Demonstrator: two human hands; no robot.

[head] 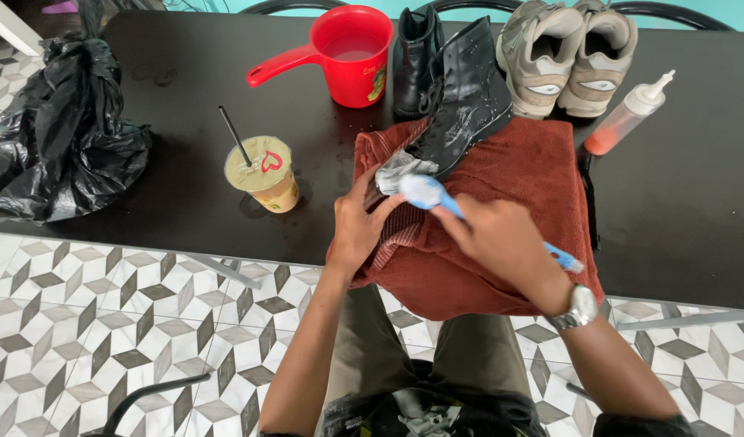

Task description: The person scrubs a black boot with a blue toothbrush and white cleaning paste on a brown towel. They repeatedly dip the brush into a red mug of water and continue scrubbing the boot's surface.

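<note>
A black lace-up boot (466,101) lies on its side on a rust-red towel (534,170) spread over the near edge of a black table (186,89). My right hand (505,243) grips a blue toothbrush (428,193), its white bristle head close to the boot's toe. My left hand (357,226) presses a small grey cloth (398,167) and the towel beside the boot's toe. A silver watch (580,308) is on my right wrist.
A second black boot (414,53) stands upright behind. A red jug of water (351,53), a pair of beige sneakers (566,53), a squeeze bottle with orange liquid (627,117), a sealed drink cup with straw (262,174) and a black bin bag (64,129) share the table.
</note>
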